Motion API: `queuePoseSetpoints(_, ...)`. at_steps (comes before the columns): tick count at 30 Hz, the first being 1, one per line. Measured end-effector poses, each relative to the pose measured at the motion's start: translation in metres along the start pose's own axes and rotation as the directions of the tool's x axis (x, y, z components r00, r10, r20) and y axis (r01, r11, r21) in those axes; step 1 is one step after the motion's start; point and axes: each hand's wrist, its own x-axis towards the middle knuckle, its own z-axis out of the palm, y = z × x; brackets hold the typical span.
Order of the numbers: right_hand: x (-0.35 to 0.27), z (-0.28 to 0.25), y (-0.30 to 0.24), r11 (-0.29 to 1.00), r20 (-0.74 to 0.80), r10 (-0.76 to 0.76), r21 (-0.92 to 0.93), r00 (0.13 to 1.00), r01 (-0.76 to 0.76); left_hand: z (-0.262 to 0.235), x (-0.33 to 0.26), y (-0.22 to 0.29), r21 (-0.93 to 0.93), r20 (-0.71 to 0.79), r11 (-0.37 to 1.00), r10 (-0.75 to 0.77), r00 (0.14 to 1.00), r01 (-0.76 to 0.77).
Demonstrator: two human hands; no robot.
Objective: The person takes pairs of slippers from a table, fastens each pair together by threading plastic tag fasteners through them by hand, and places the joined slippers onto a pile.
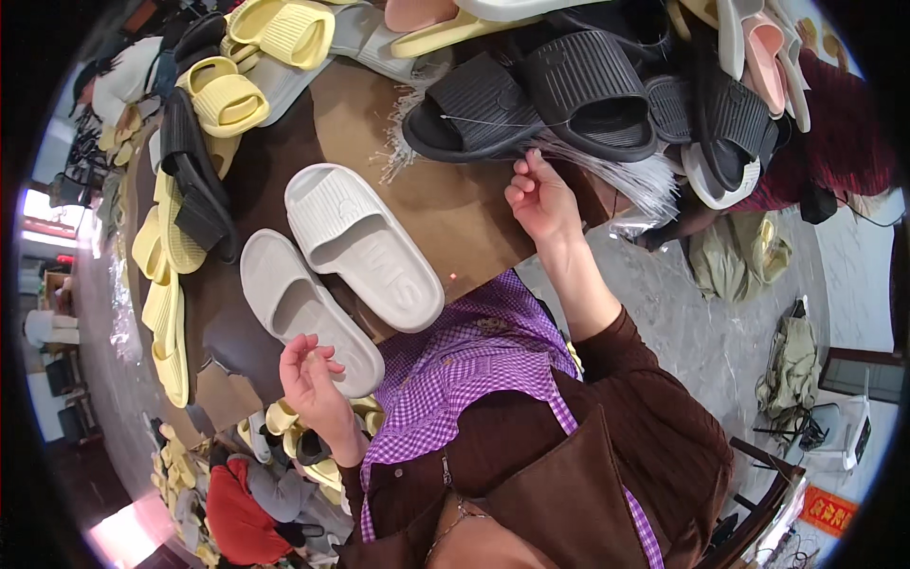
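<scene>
Two light grey slide sandals lie side by side on the brown table in front of me. The paler slide (365, 247) is on the right, and the slightly darker slide (308, 308) is at its left. My left hand (315, 384) is at the heel of the darker slide, fingers loosely bent and apart, with nothing seen in them. My right hand (545, 199) is raised beside a pair of black ribbed slides (592, 90); its thumb and forefinger are pinched together, and what they hold is too small to make out. Beside it lies a bundle of thin white strands (626, 185).
Yellow slides (223, 100) and a black slide (194, 190) line the table's left side. Pink, white and black slides crowd the far right. A person in a red vest (246, 512) is at lower left. Brown cardboard (398, 180) covers part of the table (265, 171).
</scene>
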Motion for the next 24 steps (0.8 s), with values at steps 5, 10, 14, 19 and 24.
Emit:
queuePoseSetpoints(5, -0.011, -0.003, 0.004, 0.997, -0.054, -0.011, -0.08, 0.999, 0.006, -0.003, -0.002, -0.002, 0.008, 0.009, 1.0, -0.005, 1.0, 0.005)
queuePoseSetpoints(10, -0.022, -0.002, 0.009, 0.986, -0.069, -0.056, -0.162, 0.996, 0.045, -0.002, -0.002, 0.001, 0.024, 0.02, 1.0, -0.001, 1.0, 0.001)
queuePoseSetpoints(14, -0.029, -0.006, 0.007, 0.98, -0.023, -0.045, -0.194, 0.999, 0.04, 0.002, -0.001, 0.002, 0.034, 0.033, 0.999, 0.018, 0.999, -0.019)
queuePoseSetpoints(19, -0.045, -0.005, 0.013, 0.957, -0.001, -0.086, -0.279, 0.996, 0.082, 0.016, -0.001, 0.017, 0.064, 0.06, 0.998, 0.019, 0.998, -0.023)
queuePoseSetpoints(24, -0.059, -0.009, 0.026, 0.921, 0.075, -0.206, -0.322, 0.976, 0.219, 0.051, 0.016, 0.028, 0.219, 0.492, 0.956, 0.066, 0.868, -0.196)
